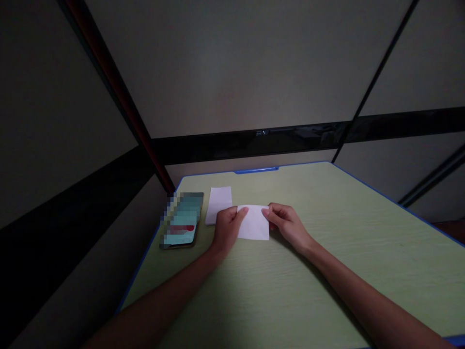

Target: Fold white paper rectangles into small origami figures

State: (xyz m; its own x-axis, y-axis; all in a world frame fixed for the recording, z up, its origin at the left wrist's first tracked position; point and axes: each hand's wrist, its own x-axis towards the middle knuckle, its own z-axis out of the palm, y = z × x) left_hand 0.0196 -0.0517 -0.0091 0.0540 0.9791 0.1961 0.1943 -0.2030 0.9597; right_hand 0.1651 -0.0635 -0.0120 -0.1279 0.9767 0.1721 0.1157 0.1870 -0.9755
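Observation:
A small white sheet of paper (253, 225) is held up over the table between my two hands. My left hand (227, 228) pinches its left edge, with the thumb on the near face. On the opposite edge, my right hand (286, 220) grips it the same way, thumb in front and fingers curled behind. Just beyond my left hand lies a stack of white paper (220, 201), its lower right corner covered by that hand. The fingers behind the held sheet are mostly hidden.
A phone (185, 218) with a lit, partly blurred screen lies at the table's left edge. The light wooden table (348, 232) has a blue rim and a blue strip (256, 170) at its far edge. Behind it stand panelled doors (247, 72) with a dark band.

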